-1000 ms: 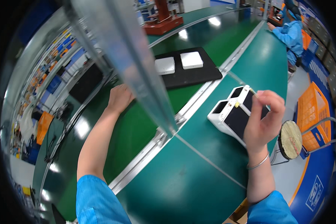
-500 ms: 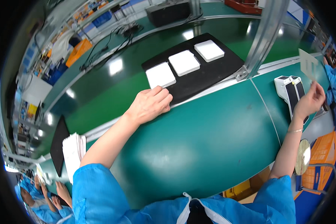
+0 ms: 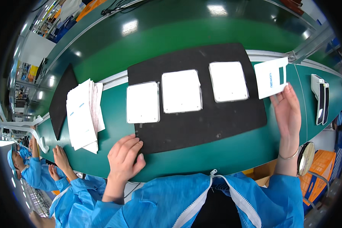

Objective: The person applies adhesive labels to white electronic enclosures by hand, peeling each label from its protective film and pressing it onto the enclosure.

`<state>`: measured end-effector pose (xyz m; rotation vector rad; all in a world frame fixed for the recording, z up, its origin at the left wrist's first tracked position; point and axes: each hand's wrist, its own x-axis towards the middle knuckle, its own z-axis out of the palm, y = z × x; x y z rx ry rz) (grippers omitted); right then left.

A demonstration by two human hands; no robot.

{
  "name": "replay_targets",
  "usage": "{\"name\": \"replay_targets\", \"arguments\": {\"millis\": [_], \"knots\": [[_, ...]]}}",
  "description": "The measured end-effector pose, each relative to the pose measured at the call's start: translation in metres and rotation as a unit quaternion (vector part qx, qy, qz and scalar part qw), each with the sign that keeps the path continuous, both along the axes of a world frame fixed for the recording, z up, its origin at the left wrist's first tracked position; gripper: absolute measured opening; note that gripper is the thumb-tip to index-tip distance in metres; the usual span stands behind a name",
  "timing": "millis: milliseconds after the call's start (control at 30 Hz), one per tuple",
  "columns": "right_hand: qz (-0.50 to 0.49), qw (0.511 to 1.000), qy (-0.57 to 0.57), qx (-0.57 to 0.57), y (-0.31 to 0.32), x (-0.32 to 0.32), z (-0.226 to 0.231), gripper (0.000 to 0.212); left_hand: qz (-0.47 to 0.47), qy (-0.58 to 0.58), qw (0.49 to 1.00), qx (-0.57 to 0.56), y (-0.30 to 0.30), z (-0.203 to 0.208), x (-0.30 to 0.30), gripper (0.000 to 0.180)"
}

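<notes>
A black mat lies across the far edge of the green bench, with three white square devices on it: the left device, the middle device and the right device. My left hand is at the mat's near left corner. Its fingers are curled at the corner, and the thumb sits just off the edge. At the mat's right side my right hand holds up a thin white card by its lower corner. Blue print and rectangular cut-outs show on the card.
Left of the mat lies a stack of white printed sheets, beside a black sheet. Two white-and-black devices stand at the far right. A co-worker in blue is at the left. An orange crate sits below the bench at right.
The mat with its three devices has come nearer to me onto the green bench, my left hand at its corner. My right hand has brought the card in beside the mat. My view has shifted.
</notes>
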<state>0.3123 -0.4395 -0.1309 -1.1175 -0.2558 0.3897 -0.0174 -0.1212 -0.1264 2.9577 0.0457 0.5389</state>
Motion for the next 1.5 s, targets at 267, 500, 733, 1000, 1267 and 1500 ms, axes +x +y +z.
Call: {"name": "replay_targets", "arguments": {"millis": [267,500,733,1000,1267,1500], "knots": [[-0.061,0.989,0.122,0.051,-0.014,-0.104,0.019,0.034,0.133,-0.029,0.988,-0.069,0.052,0.027,0.057,0.028],[-0.038,0.982,0.179,0.035,0.012,-0.174,0.027,0.016,0.041,0.096,0.987,-0.119,0.124,0.011,0.144,0.033],[-0.005,0.998,0.057,0.031,0.070,-0.047,0.014,0.024,0.216,0.114,0.947,-0.208,0.056,0.021,0.053,0.040],[0.254,0.964,0.033,0.065,0.205,0.033,0.005,0.032,-0.192,0.198,0.846,-0.456,-0.097,0.029,0.008,0.024],[0.109,0.990,-0.063,0.068,0.028,0.019,0.038,0.039,0.109,0.036,0.982,-0.150,0.019,0.020,0.001,0.037],[0.045,0.960,0.129,0.245,-0.070,-0.110,-0.003,0.039,0.127,0.115,0.944,-0.283,-0.012,0.006,-0.018,0.113]]}}
